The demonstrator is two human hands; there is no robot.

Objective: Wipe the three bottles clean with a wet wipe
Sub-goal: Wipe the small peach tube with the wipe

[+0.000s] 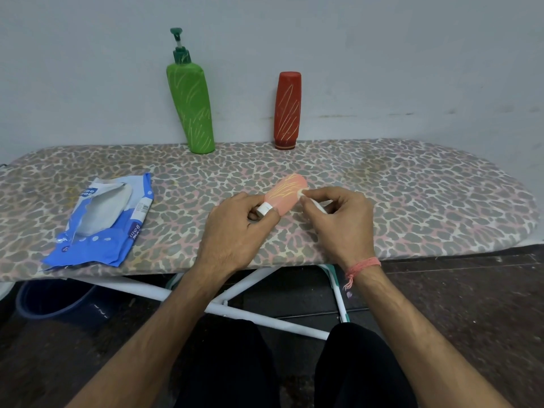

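Pink and small, the plastic bottle with yellow scribble lines (285,192) is in my left hand (235,228), held just above the spotted ironing board cover (412,201). My left fingers and thumb curl round its white cap end, so only the neck is gripped. My right hand (341,222) pinches a little wad of white wet wipe (303,193) and holds it against the far end of the bottle. I think the bottle could slip, because I hold it only by the thin end and the wipe pushes on the other end. A wet bottle is slippery too. If I rub hard, it might twist or pop out and roll off the board. The wad is tiny, so it could miss some lines, or fall from my fingers. The tall green pump bottle (191,104) and the red bottle standing on its cap (288,110) wait at the back by the wall, both still marked with lines. The green one leans, so a bump to the board could tip it. The torn blue wipe pack (100,225) lies open on my left, and its wipes may dry out.
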